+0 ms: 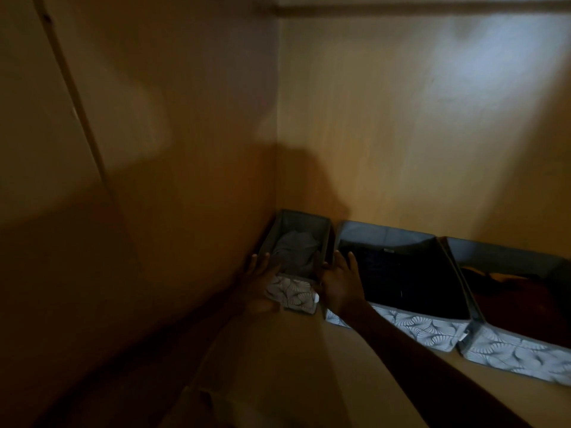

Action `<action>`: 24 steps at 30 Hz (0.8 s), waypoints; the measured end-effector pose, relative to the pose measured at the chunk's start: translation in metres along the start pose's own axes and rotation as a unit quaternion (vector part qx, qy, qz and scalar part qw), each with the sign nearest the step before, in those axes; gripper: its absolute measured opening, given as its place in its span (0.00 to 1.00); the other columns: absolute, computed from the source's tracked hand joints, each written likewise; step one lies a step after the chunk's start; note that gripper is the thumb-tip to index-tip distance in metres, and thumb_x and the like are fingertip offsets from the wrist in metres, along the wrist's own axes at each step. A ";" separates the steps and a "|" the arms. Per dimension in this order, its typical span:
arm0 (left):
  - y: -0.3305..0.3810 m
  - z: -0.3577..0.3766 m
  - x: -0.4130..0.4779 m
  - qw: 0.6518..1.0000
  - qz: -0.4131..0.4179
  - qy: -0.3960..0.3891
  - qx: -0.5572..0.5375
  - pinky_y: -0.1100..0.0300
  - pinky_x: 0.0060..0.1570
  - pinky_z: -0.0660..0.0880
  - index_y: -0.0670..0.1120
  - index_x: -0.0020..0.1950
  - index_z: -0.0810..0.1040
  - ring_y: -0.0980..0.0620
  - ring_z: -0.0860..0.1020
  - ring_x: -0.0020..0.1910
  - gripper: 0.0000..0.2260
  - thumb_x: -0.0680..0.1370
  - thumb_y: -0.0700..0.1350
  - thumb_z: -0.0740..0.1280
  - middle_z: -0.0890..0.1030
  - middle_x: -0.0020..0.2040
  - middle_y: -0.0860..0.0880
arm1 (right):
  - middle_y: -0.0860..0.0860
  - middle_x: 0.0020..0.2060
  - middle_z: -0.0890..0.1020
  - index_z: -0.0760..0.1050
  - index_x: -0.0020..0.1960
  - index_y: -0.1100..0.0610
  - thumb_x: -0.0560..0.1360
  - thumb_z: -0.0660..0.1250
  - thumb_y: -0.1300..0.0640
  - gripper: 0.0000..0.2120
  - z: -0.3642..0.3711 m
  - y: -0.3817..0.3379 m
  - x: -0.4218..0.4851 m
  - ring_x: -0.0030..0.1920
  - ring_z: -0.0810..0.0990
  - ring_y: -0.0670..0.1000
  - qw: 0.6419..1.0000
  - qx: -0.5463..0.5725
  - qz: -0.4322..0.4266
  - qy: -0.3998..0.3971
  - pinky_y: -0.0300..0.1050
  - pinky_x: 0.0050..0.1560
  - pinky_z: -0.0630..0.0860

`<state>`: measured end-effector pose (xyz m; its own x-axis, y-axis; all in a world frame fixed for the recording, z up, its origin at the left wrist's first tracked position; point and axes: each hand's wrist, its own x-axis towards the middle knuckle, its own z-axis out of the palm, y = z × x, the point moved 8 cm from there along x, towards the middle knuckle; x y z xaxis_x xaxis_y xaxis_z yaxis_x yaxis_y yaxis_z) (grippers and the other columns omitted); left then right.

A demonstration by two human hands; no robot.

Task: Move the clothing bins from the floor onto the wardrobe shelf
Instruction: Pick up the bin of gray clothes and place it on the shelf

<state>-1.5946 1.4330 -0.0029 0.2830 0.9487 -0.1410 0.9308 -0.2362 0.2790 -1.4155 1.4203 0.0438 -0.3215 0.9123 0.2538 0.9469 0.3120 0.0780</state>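
Observation:
A narrow grey fabric bin (292,293) with a leaf-patterned front stands in the back left corner of the wardrobe shelf (278,366), with grey clothes inside. My left hand (259,276) presses flat against its left side and my right hand (338,281) against its right side, fingers extended. To its right stands a wider bin (429,329) holding dark clothes. A third bin (513,353) with dark brownish clothes follows at the far right.
The wardrobe's left wall (154,180) and back wall (417,134) close in the shelf. The three bins stand in a row along the back wall. Bare wooden shelf lies in front of them. The light is dim.

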 end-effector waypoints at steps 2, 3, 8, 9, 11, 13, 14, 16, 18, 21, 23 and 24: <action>0.002 -0.009 -0.008 0.988 -0.017 0.054 -0.146 0.40 0.75 0.52 0.55 0.78 0.54 0.46 0.43 0.78 0.42 0.70 0.60 0.72 0.44 0.77 0.55 | 0.53 0.60 0.80 0.76 0.62 0.50 0.75 0.62 0.46 0.18 -0.004 0.001 -0.005 0.71 0.66 0.61 0.999 0.041 0.017 0.021 0.64 0.72 0.52; 0.000 -0.014 -0.015 0.962 -0.026 0.106 -0.249 0.44 0.74 0.59 0.54 0.76 0.60 0.48 0.53 0.77 0.38 0.70 0.56 0.72 0.52 0.76 0.55 | 0.52 0.55 0.81 0.78 0.58 0.50 0.74 0.62 0.47 0.16 -0.008 0.000 -0.010 0.67 0.70 0.59 0.996 0.075 0.024 0.041 0.61 0.70 0.58; -0.010 -0.008 -0.063 0.817 -0.111 0.246 -0.510 0.52 0.60 0.75 0.51 0.59 0.78 0.47 0.77 0.60 0.14 0.75 0.42 0.66 0.79 0.61 0.48 | 0.50 0.47 0.84 0.80 0.59 0.52 0.75 0.65 0.52 0.14 -0.022 -0.009 -0.045 0.48 0.80 0.50 0.938 0.307 0.021 0.156 0.42 0.49 0.75; -0.009 0.001 -0.075 0.795 -0.114 0.245 -0.543 0.50 0.59 0.76 0.50 0.57 0.78 0.46 0.78 0.58 0.12 0.75 0.41 0.65 0.80 0.58 0.47 | 0.49 0.50 0.84 0.79 0.60 0.53 0.75 0.66 0.54 0.15 -0.017 -0.012 -0.054 0.49 0.80 0.48 0.923 0.354 0.037 0.149 0.41 0.50 0.76; -0.005 0.012 -0.102 0.775 -0.118 0.246 -0.571 0.54 0.56 0.76 0.47 0.56 0.78 0.48 0.79 0.55 0.12 0.74 0.41 0.66 0.81 0.55 0.48 | 0.47 0.51 0.83 0.79 0.62 0.54 0.75 0.68 0.57 0.15 -0.006 -0.021 -0.073 0.49 0.81 0.45 0.894 0.428 0.070 0.117 0.40 0.49 0.78; 0.001 0.023 -0.128 0.770 -0.107 0.255 -0.575 0.61 0.50 0.75 0.43 0.56 0.76 0.49 0.78 0.52 0.14 0.71 0.42 0.65 0.80 0.54 0.47 | 0.44 0.49 0.83 0.78 0.62 0.54 0.75 0.69 0.60 0.16 0.006 -0.034 -0.093 0.46 0.82 0.43 0.882 0.456 0.087 0.076 0.40 0.46 0.79; 0.001 0.034 -0.143 0.768 -0.109 0.256 -0.577 0.64 0.49 0.76 0.41 0.57 0.75 0.48 0.78 0.52 0.13 0.73 0.39 0.65 0.79 0.55 0.44 | 0.44 0.48 0.83 0.78 0.62 0.54 0.75 0.68 0.61 0.16 0.014 -0.042 -0.106 0.45 0.82 0.43 0.880 0.462 0.091 0.055 0.39 0.46 0.79; 0.001 0.056 -0.170 0.756 -0.121 0.256 -0.591 0.62 0.50 0.76 0.39 0.58 0.75 0.45 0.77 0.52 0.12 0.75 0.33 0.66 0.79 0.57 0.40 | 0.46 0.48 0.84 0.79 0.61 0.55 0.74 0.69 0.61 0.15 0.022 -0.055 -0.132 0.45 0.82 0.44 0.880 0.465 0.092 0.032 0.38 0.48 0.78; 0.000 0.081 -0.198 0.746 -0.144 0.250 -0.600 0.58 0.51 0.75 0.41 0.55 0.77 0.48 0.78 0.49 0.12 0.73 0.34 0.69 0.80 0.52 0.42 | 0.48 0.46 0.85 0.81 0.59 0.57 0.73 0.70 0.61 0.14 0.027 -0.067 -0.158 0.43 0.83 0.45 0.881 0.465 0.086 0.025 0.37 0.48 0.79; 0.004 0.115 -0.248 0.755 -0.185 0.235 -0.584 0.56 0.51 0.75 0.46 0.49 0.79 0.52 0.79 0.46 0.09 0.74 0.34 0.68 0.81 0.47 0.49 | 0.51 0.43 0.85 0.81 0.56 0.59 0.73 0.70 0.63 0.13 0.040 -0.088 -0.198 0.41 0.83 0.46 0.854 0.511 0.096 -0.016 0.36 0.44 0.79; 0.010 0.129 -0.278 0.760 -0.194 0.231 -0.575 0.60 0.50 0.76 0.46 0.44 0.79 0.56 0.80 0.45 0.07 0.74 0.34 0.68 0.82 0.45 0.52 | 0.50 0.42 0.84 0.81 0.57 0.60 0.73 0.69 0.64 0.13 0.048 -0.100 -0.219 0.40 0.82 0.43 0.835 0.539 0.098 -0.049 0.35 0.42 0.77; 0.013 0.139 -0.298 0.762 -0.217 0.236 -0.562 0.63 0.49 0.76 0.46 0.43 0.79 0.60 0.80 0.44 0.09 0.74 0.32 0.67 0.82 0.44 0.55 | 0.51 0.42 0.84 0.80 0.58 0.59 0.73 0.68 0.64 0.13 0.051 -0.108 -0.232 0.40 0.82 0.43 0.822 0.556 0.092 -0.080 0.35 0.42 0.76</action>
<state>-1.6347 1.1183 -0.0893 -0.3569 0.9191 -0.1671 0.0515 0.1979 0.9789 -1.4438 1.1884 -0.0732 -0.2555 0.9665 0.0256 0.4160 0.1338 -0.8995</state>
